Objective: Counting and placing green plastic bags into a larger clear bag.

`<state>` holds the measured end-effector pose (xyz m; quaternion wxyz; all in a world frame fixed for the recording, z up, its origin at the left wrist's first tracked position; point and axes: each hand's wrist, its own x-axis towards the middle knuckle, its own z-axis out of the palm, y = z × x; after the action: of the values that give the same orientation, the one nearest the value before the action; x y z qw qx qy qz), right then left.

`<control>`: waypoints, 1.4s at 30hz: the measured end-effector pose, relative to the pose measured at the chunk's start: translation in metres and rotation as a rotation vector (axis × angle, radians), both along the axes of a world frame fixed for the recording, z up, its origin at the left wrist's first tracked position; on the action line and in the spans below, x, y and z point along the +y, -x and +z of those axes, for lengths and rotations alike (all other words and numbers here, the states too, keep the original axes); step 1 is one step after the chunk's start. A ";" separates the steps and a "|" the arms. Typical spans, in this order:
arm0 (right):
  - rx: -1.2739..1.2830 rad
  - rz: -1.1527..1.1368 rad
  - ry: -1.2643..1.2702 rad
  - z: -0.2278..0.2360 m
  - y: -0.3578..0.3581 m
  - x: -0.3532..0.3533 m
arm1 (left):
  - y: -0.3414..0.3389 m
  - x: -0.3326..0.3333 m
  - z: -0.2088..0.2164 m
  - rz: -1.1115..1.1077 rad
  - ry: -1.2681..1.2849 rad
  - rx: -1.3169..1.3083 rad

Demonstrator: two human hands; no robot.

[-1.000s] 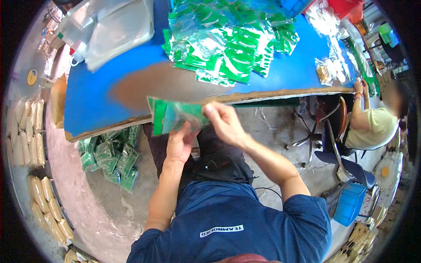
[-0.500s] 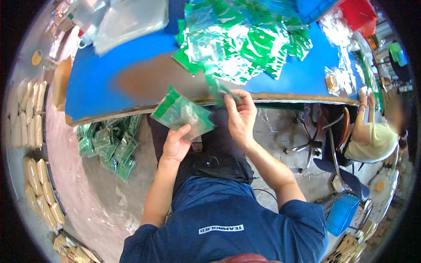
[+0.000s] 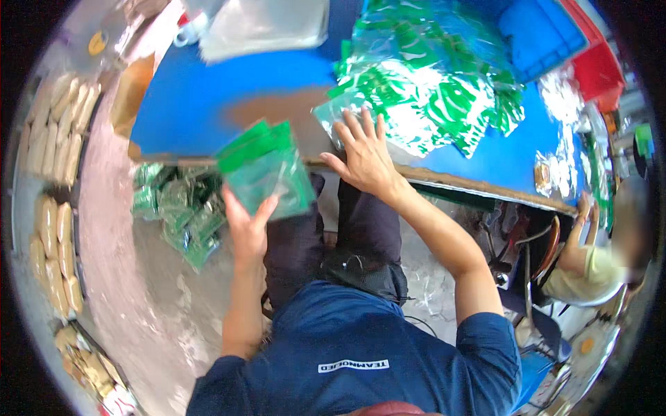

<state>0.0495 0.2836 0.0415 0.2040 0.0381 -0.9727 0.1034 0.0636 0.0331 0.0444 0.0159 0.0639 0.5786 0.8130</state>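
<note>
My left hand point(image 3: 244, 225) pinches a small stack of green and clear plastic bags point(image 3: 272, 177) between thumb and fingers, just off the table's near edge. The bags overlap unevenly, with their solid green bands uppermost. My right hand point(image 3: 369, 158) reaches over the edge with its fingers spread. Its fingertips rest on a clear bag point(image 3: 331, 116) at the near left corner of a large pile of green and clear bags point(image 3: 430, 83). The pile is shiny and loosely heaped on the blue table point(image 3: 187, 114).
A stack of clear plastic sheets point(image 3: 267, 28) lies at the table's far left. Blue point(image 3: 541, 38) and red bins point(image 3: 600, 66) stand far right. Filled green bags point(image 3: 184, 215) lie on the floor below the table's left. Another person point(image 3: 583, 274) sits at the right.
My right hand has left the bag it was handling beside the stack and moved up onto the pile, fingers spreading. The stack in my left hand now shows more overlapping bags. The view has shifted.
</note>
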 end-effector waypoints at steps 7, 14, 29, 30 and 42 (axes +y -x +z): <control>-0.384 0.487 0.784 0.020 0.002 -0.026 | 0.006 0.008 -0.037 -0.233 -0.145 -0.498; 0.005 0.113 0.128 -0.003 0.020 -0.016 | 0.008 -0.009 -0.031 -0.174 -0.284 -0.399; -0.077 0.083 0.959 -0.006 -0.012 -0.048 | -0.005 -0.030 -0.065 -0.410 -0.546 -0.591; 0.129 0.013 1.211 -0.009 -0.012 -0.051 | -0.005 -0.018 -0.064 -0.486 -0.665 -0.620; 0.177 -0.018 0.564 0.025 0.007 0.019 | -0.004 0.033 -0.028 -0.270 -0.422 -0.507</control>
<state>0.0420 0.3023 0.0664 0.2916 -0.0199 -0.8843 0.3641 0.0673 0.0658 0.0161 0.2526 -0.0620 0.3618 0.8952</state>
